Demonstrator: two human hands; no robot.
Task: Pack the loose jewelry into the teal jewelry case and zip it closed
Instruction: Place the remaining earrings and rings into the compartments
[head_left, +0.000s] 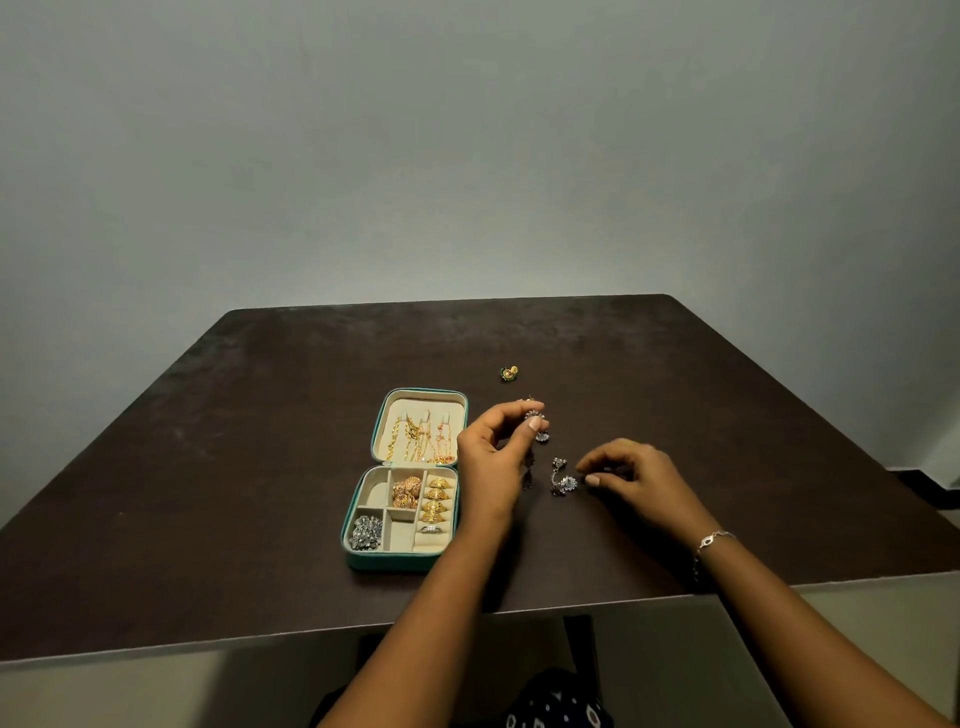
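Dark brown table (260, 467) against a pale grey-green wall (467, 156). The jewelry case (384, 562) is teal outside, cream inside. It holds yellow-gold chains (421, 439), gold rings (436, 499), rose-gold earrings (406, 492) and a dark silver cluster (367, 532). A small stud (509, 372) is green and gold. The held earring (537, 423) in the left hand (493, 457), the loose earring (563, 480) and the bracelet (714, 540) are silver. Black cloth (561, 701) has a white pattern.

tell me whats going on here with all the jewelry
A person is packing jewelry at a dark table. The teal jewelry case lies open and unzipped, with gold chains in its lid and gold rings in its tray. The left hand pinches a silver earring just right of the case. The right hand reaches for a second silver earring lying on the table, not yet gripping it. A green and gold piece waits farther back.
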